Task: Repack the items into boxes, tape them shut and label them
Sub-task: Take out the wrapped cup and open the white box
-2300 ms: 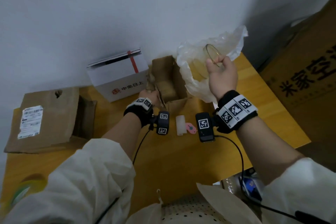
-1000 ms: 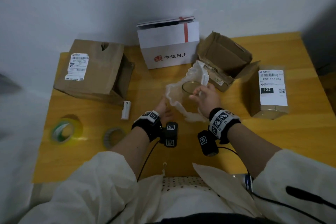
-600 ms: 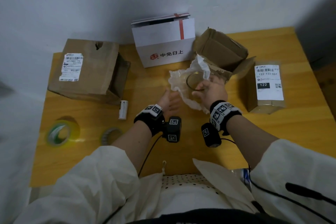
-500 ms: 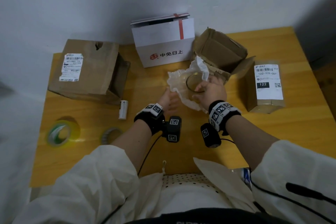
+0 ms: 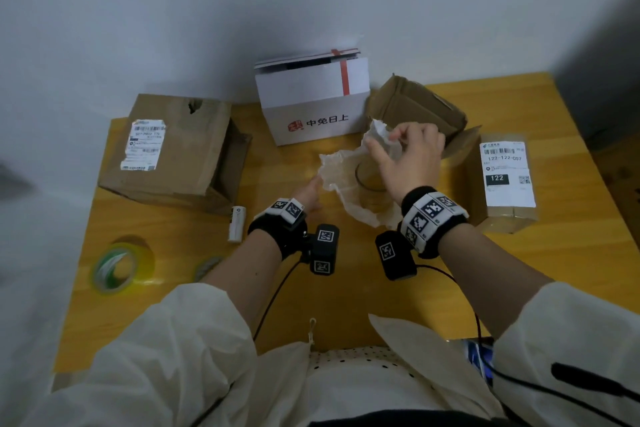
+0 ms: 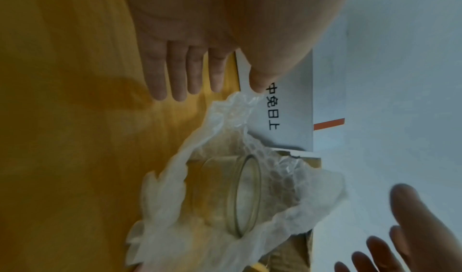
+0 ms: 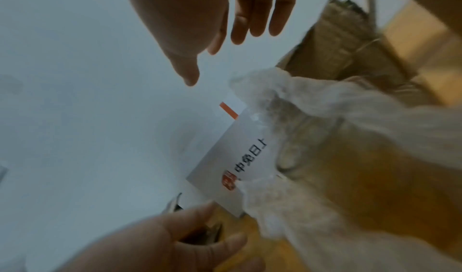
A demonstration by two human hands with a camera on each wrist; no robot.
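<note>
A clear glass jar stands on the table inside a crumpled sheet of white bubble wrap. My right hand hovers just above the jar and the raised top of the wrap, fingers spread and holding nothing; the right wrist view shows these fingers straight over the wrap. My left hand lies flat at the wrap's left edge. In the left wrist view its thumb touches the wrap, and the jar sits beyond.
A white box and an open small brown box stand behind the jar. A labelled brown box is at the right, a large brown box at the left. A white tube and two tape rolls lie front left.
The jar and wrap came out of the small brown box and down onto the table. My right hand has let go of the jar's rim and risen above it.
</note>
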